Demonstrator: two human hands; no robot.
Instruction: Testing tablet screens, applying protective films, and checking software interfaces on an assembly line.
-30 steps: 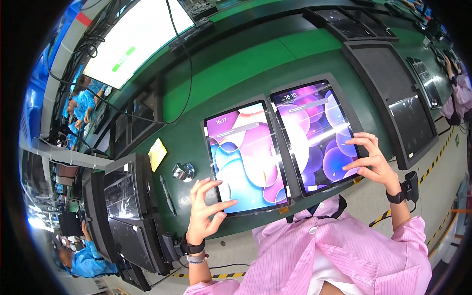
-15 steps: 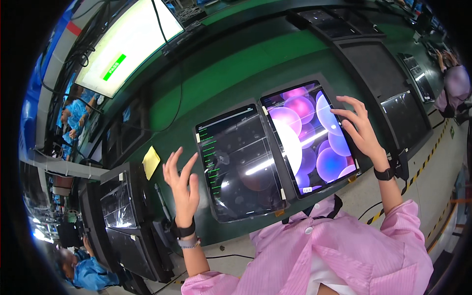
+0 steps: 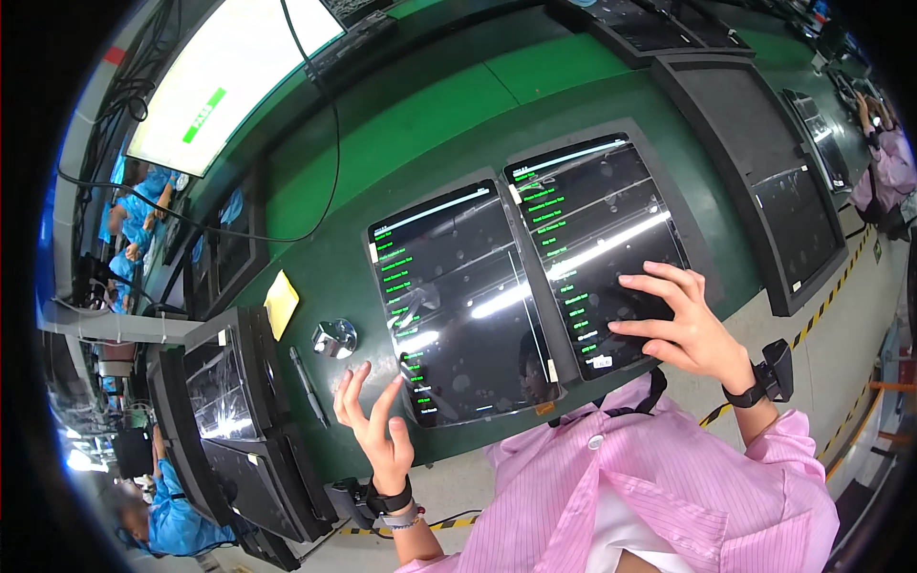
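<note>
Two tablets lie side by side on dark pads on the green bench. The left tablet (image 3: 463, 320) and the right tablet (image 3: 597, 244) both show black screens with a column of green text lines, plus bright lamp reflections. My right hand (image 3: 690, 329) hovers over the lower half of the right tablet with its fingers apart. Its fingertips are at the glass, though I cannot tell if they touch. Beside the lower left edge of the left tablet, my left hand (image 3: 379, 437) has spread fingers, one tip close to that edge. Neither hand holds anything.
A shiny metal round object (image 3: 334, 338), a pen (image 3: 308, 387) and a yellow paper note (image 3: 281, 305) lie to the left. Black trays (image 3: 263, 382) with dark panels stand farther left; another tray (image 3: 716, 115) sits at right. A lit monitor (image 3: 234, 81) and hanging cable are upper left.
The right tablet's screen went from colourful bubbles to black with green text. My right hand moved down over its lower half. My left hand moved nearer me, uncovering the metal round object.
</note>
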